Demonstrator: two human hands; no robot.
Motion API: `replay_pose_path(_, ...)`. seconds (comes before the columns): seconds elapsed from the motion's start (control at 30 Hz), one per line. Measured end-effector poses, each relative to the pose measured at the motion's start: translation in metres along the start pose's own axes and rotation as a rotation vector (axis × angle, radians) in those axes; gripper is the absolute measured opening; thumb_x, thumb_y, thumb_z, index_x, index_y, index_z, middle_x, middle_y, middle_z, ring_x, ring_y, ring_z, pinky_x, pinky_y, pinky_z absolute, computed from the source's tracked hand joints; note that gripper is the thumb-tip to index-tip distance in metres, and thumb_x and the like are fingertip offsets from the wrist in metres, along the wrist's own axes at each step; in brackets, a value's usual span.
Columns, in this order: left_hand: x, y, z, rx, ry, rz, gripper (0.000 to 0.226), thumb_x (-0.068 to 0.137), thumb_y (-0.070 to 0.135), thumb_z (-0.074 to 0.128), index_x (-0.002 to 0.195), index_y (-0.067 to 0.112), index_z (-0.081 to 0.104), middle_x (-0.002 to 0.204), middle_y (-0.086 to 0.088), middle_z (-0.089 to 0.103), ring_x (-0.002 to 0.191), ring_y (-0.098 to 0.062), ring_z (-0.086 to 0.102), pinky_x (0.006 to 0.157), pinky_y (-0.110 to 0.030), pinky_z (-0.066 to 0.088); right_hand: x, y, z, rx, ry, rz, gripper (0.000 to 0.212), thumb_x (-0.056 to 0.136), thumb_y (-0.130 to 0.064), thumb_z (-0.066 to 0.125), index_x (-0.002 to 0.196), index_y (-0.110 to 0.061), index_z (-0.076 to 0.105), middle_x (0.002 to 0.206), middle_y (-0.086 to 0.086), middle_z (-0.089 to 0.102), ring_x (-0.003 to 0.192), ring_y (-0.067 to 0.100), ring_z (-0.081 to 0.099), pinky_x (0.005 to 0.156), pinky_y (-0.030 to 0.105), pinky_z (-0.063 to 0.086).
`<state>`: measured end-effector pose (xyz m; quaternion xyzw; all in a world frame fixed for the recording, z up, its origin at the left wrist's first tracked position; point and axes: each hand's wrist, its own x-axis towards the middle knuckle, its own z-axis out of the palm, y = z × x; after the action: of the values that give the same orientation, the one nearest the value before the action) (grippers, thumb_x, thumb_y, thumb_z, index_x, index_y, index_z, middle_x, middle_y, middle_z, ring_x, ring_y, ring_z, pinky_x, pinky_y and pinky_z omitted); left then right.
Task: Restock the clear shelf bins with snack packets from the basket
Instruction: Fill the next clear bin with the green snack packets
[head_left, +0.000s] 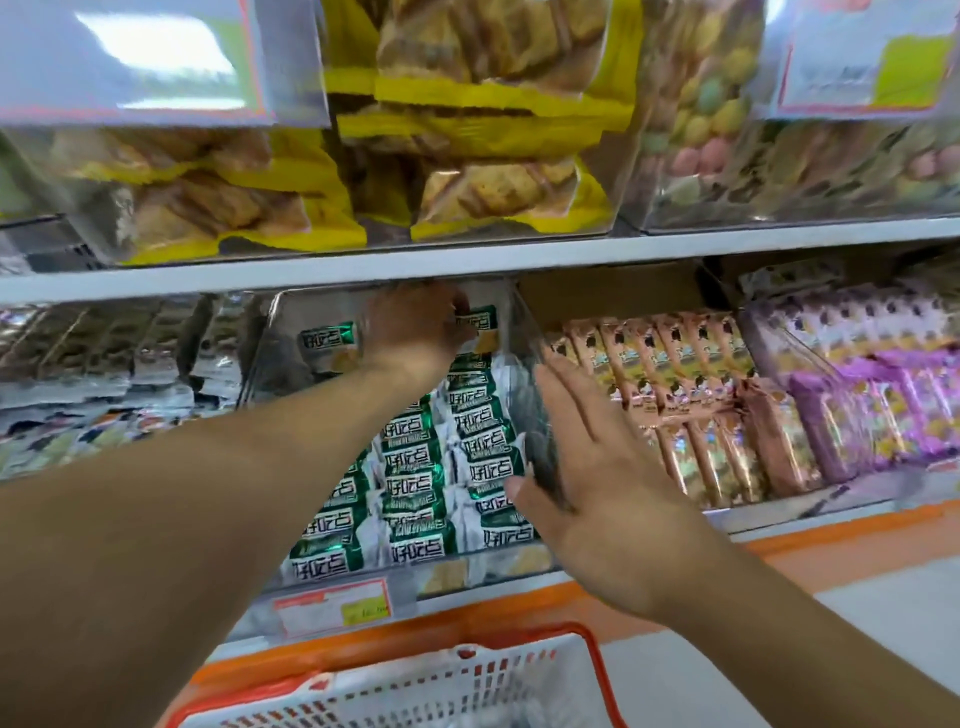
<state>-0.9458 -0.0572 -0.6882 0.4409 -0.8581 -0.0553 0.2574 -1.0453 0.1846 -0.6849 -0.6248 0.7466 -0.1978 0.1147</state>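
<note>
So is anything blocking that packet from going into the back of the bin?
Nothing visible does. The left hand holds a green packet above the rows at the back of the clear bin, under the shelf edge. The right hand lies flat on the bin's side wall.

The bin (291, 332) of stacked packets (467, 447) sits on the lower shelf (779, 525) between neighbouring bins, under an upper shelf (467, 254) of bagged snacks (483, 156), with the basket (415, 686) below in front.
</note>
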Motion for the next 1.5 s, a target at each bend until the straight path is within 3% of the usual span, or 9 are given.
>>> replay_pose_path(0.23, -0.002, -0.009, 0.009, 0.106, -0.019, 0.005, 0.027, 0.087, 0.048, 0.072, 0.110, 0.035, 0.067, 0.123, 0.002, 0.063, 0.126, -0.031, 0.049, 0.100, -0.043, 0.037, 0.000, -0.002, 0.000, 0.001, -0.005, -0.001, 0.091, 0.103, -0.058, 0.051, 0.164, -0.037, -0.013, 0.163, -0.030, -0.028, 0.155, 0.000, -0.017, 0.130, 0.035, 0.000)
replay_pose_path(0.3, -0.003, -0.008, 0.012, 0.163, -0.012, 0.009, 0.033, 0.088, 0.048, 0.072, 0.116, 0.032, 0.063, 0.129, 0.000, 0.059, 0.128, -0.033, 0.046, 0.102, -0.046, 0.036, 0.000, -0.003, 0.000, 0.005, -0.004, -0.003, 0.091, 0.102, -0.057, 0.052, 0.164, -0.037, -0.012, 0.164, -0.030, -0.027, 0.156, 0.001, -0.016, 0.131, 0.036, 0.002)
replay_pose_path(0.47, -0.009, -0.010, 0.001, 0.055, 0.006, -0.013, 0.037, 0.091, 0.040, 0.068, 0.121, 0.020, 0.059, 0.126, -0.008, 0.061, 0.126, -0.035, 0.048, 0.103, -0.046, 0.039, 0.000, -0.003, 0.000, 0.005, -0.005, -0.010, 0.092, 0.101, -0.058, 0.053, 0.165, -0.036, -0.010, 0.166, -0.027, -0.023, 0.158, 0.006, -0.011, 0.131, 0.039, 0.004)
replay_pose_path(0.63, -0.016, -0.026, -0.019, 0.268, -0.179, 0.005, 0.038, 0.096, 0.038, 0.061, 0.128, 0.017, 0.060, 0.133, -0.010, 0.061, 0.128, -0.035, 0.049, 0.106, -0.047, 0.036, 0.000, -0.005, -0.001, 0.015, -0.015, 0.008, 0.093, 0.100, -0.057, 0.056, 0.165, -0.037, -0.008, 0.166, -0.029, -0.022, 0.159, 0.008, -0.008, 0.131, 0.042, 0.008)
replay_pose_path(0.77, -0.020, -0.032, -0.021, 0.350, -0.292, 0.023, 0.034, 0.102, 0.041, 0.051, 0.124, 0.017, 0.060, 0.123, -0.012, 0.067, 0.121, -0.036, 0.053, 0.105, -0.047, 0.036, -0.001, -0.006, -0.001, 0.021, -0.026, 0.022, 0.092, 0.101, -0.057, 0.056, 0.164, -0.036, -0.007, 0.165, -0.029, -0.024, 0.159, 0.009, -0.005, 0.131, 0.042, 0.010)
replay_pose_path(1.0, -0.021, -0.033, -0.026, 0.247, -0.136, 0.070, 0.038, 0.090, 0.033, 0.077, 0.120, 0.017, 0.061, 0.126, -0.008, 0.063, 0.123, -0.034, 0.052, 0.101, -0.044, 0.037, 0.000, -0.004, 0.000, 0.021, -0.015, 0.012, 0.093, 0.100, -0.056, 0.058, 0.164, -0.037, -0.006, 0.165, -0.030, -0.023, 0.159, 0.008, -0.007, 0.131, 0.042, 0.012)
replay_pose_path(1.17, -0.015, -0.032, -0.024, 0.209, -0.114, 0.014, 0.042, 0.092, 0.024, 0.075, 0.127, 0.010, 0.056, 0.133, -0.012, 0.057, 0.126, -0.037, 0.049, 0.096, -0.047, 0.045, 0.000, -0.003, 0.003, 0.020, -0.001, 0.001, 0.093, 0.099, -0.055, 0.060, 0.164, -0.037, -0.004, 0.165, -0.029, -0.022, 0.159, 0.008, -0.007, 0.130, 0.043, 0.012)
replay_pose_path(1.3, -0.014, -0.027, -0.014, 0.307, -0.118, 0.012, 0.053, 0.094, 0.014, 0.070, 0.139, 0.005, 0.045, 0.142, -0.018, 0.049, 0.133, -0.040, 0.041, 0.102, -0.049, 0.044, 0.000, -0.003, 0.003, 0.025, 0.006, -0.006, 0.093, 0.098, -0.055, 0.061, 0.164, -0.037, -0.003, 0.166, -0.029, -0.021, 0.159, 0.009, -0.005, 0.130, 0.042, 0.013)
replay_pose_path(1.5, -0.019, -0.030, -0.014, 0.317, -0.095, 0.033, 0.060, 0.092, 0.019, 0.069, 0.144, 0.005, 0.043, 0.144, -0.018, 0.048, 0.133, -0.041, 0.041, 0.106, -0.049, 0.042, 0.001, -0.003, 0.004, 0.012, 0.005, -0.005, 0.094, 0.098, -0.055, 0.062, 0.165, -0.035, -0.002, 0.166, -0.028, -0.020, 0.159, 0.010, -0.002, 0.130, 0.043, 0.015)
